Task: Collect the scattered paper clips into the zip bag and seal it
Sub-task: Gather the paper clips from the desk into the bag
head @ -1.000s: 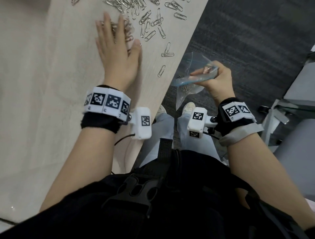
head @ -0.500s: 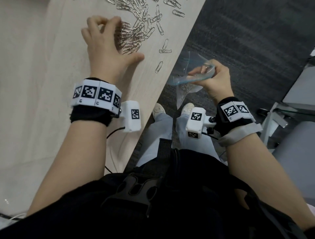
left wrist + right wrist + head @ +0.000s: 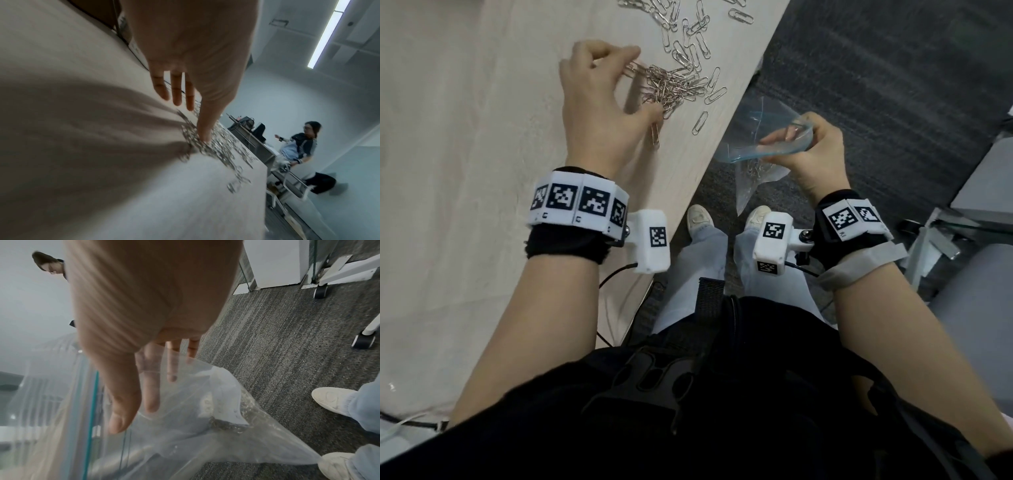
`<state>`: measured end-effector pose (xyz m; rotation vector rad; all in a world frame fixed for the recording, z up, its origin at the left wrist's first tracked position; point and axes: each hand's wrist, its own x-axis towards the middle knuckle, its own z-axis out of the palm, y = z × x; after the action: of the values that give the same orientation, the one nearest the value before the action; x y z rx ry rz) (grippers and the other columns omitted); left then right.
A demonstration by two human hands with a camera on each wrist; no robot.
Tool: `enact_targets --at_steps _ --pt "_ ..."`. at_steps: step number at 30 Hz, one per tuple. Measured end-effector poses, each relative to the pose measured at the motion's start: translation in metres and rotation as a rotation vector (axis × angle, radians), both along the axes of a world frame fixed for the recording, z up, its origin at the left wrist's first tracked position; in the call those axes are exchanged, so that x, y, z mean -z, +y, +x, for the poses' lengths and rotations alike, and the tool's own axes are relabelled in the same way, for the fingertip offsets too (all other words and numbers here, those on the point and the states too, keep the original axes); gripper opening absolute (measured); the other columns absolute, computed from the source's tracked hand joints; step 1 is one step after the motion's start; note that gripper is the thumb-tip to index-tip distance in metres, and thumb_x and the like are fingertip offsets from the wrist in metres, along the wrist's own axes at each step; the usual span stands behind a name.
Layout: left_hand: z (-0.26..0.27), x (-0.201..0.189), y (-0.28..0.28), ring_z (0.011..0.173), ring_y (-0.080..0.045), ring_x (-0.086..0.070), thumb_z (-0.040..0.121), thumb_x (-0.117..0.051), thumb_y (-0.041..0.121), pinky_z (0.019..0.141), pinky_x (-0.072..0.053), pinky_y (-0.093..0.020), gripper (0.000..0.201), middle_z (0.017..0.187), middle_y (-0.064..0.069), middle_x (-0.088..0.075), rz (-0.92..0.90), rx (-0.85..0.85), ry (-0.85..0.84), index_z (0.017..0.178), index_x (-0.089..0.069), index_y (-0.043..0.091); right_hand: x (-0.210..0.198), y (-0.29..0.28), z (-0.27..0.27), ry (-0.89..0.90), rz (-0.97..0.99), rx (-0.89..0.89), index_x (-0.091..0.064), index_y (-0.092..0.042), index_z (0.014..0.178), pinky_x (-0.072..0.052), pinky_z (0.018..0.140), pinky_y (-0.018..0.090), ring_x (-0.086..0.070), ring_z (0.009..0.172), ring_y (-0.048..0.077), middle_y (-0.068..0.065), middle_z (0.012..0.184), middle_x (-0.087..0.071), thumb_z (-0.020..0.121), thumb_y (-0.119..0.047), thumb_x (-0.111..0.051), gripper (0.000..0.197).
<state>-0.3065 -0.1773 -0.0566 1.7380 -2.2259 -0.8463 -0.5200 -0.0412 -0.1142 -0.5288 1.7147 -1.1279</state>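
Silver paper clips (image 3: 674, 85) lie heaped on the pale table (image 3: 482, 137), with more scattered beyond (image 3: 688, 31). My left hand (image 3: 643, 85) claws over the heap, fingers curled on its far side and thumb (image 3: 654, 113) on the near side. In the left wrist view the thumb tip (image 3: 203, 138) presses into the clips (image 3: 218, 147). My right hand (image 3: 780, 135) holds the clear zip bag (image 3: 753, 185) just off the table's edge, gripping its blue-striped mouth (image 3: 767, 150) open. Some clips (image 3: 226, 426) lie at the bag's bottom.
The table edge (image 3: 722, 130) runs diagonally between my hands, with grey carpet (image 3: 876, 85) below it. My white shoes (image 3: 698, 219) stand under the bag. Chair legs on casters (image 3: 320, 292) stand on the right. Another person (image 3: 298, 146) is farther off.
My left hand went from flat on the clips to curled, and drew back toward me, dragging clips into a heap near the edge. The right hand kept the bag in place.
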Motion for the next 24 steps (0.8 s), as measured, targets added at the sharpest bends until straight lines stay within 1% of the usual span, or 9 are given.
enact_targets --at_steps 2,4,6,11,14,17,19,22,24 --pt "0.009 -0.003 -0.004 0.117 -0.020 -0.042 0.069 -0.080 0.035 0.101 -0.040 -0.020 0.072 0.131 -0.005 -0.037 0.103 -0.005 0.007 0.132 -0.047 0.024 0.000 0.000 0.001 0.012 -0.001 0.006 -0.051 -0.028 0.061 -0.058 0.076 0.047 -0.069 0.081 0.029 0.003 0.073 -0.071 0.057 -0.006 -0.084 0.040" --pt "0.012 -0.003 -0.006 0.103 -0.016 -0.047 0.067 -0.082 0.026 0.089 -0.041 -0.006 0.074 0.127 -0.002 -0.034 0.165 0.000 0.025 0.132 -0.047 0.023 0.000 0.000 0.002 0.021 -0.004 0.010 -0.049 -0.026 0.062 -0.057 0.076 0.044 -0.069 0.081 0.027 0.003 0.073 -0.071 0.058 -0.006 -0.085 0.041" --pt "0.009 0.000 -0.006 0.096 -0.011 -0.048 0.069 -0.081 0.017 0.078 -0.041 0.000 0.068 0.118 0.003 -0.034 0.160 0.015 0.053 0.129 -0.051 0.021 0.000 0.000 0.002 0.036 -0.017 0.010 -0.049 -0.026 0.063 -0.056 0.077 0.040 -0.068 0.081 0.027 0.005 0.075 -0.071 0.059 -0.006 -0.085 0.041" --pt "-0.004 0.009 -0.003 0.081 0.001 -0.052 0.076 -0.072 0.006 0.076 -0.048 -0.004 0.043 0.107 0.004 -0.044 0.076 -0.049 0.149 0.117 -0.061 0.016 0.001 -0.002 0.003 0.041 -0.039 0.009 -0.048 -0.023 0.065 -0.055 0.076 0.034 -0.067 0.081 0.025 0.005 0.075 -0.070 0.061 -0.004 -0.085 0.041" --pt "-0.015 0.011 0.004 0.077 0.003 -0.052 0.077 -0.069 0.001 0.077 -0.051 -0.011 0.040 0.104 0.004 -0.047 0.071 -0.020 0.175 0.114 -0.063 0.015 0.001 -0.002 0.003 0.023 -0.049 0.008 -0.047 -0.021 0.065 -0.057 0.074 0.031 -0.068 0.078 0.022 -0.002 0.071 -0.071 0.060 -0.001 -0.084 0.042" --pt "-0.020 0.005 0.009 0.079 0.003 -0.053 0.077 -0.068 -0.002 0.075 -0.050 -0.007 0.042 0.106 0.005 -0.048 0.119 0.039 0.194 0.115 -0.062 0.015 0.001 -0.001 0.003 0.015 -0.051 0.007 -0.047 -0.021 0.065 -0.058 0.073 0.033 -0.068 0.078 0.021 -0.004 0.069 -0.071 0.060 0.000 -0.083 0.042" --pt "-0.016 -0.004 0.009 0.082 0.004 -0.048 0.074 -0.068 -0.002 0.070 -0.047 -0.004 0.051 0.111 0.005 -0.043 0.146 0.116 0.166 0.120 -0.059 0.019 0.000 0.000 0.002 0.014 -0.048 0.006 -0.048 -0.020 0.065 -0.058 0.072 0.036 -0.068 0.079 0.024 0.001 0.072 -0.070 0.060 0.001 -0.082 0.041" --pt "-0.002 -0.018 0.001 0.099 -0.003 -0.041 0.063 -0.082 0.010 0.085 -0.047 -0.012 0.080 0.126 0.002 -0.033 0.205 0.231 0.113 0.134 -0.046 0.025 -0.001 0.001 0.002 0.028 -0.045 -0.002 -0.049 -0.022 0.065 -0.058 0.070 0.032 -0.068 0.079 0.024 0.003 0.074 -0.070 0.059 0.001 -0.081 0.040" --pt "0.005 -0.019 -0.004 0.105 -0.009 -0.039 0.056 -0.086 0.018 0.083 -0.045 -0.013 0.103 0.139 -0.002 -0.026 0.262 0.253 0.037 0.142 -0.032 0.028 -0.003 0.001 0.002 0.030 -0.046 -0.004 -0.049 -0.022 0.065 -0.057 0.068 0.028 -0.068 0.079 0.024 0.001 0.073 -0.070 0.059 0.000 -0.081 0.040"
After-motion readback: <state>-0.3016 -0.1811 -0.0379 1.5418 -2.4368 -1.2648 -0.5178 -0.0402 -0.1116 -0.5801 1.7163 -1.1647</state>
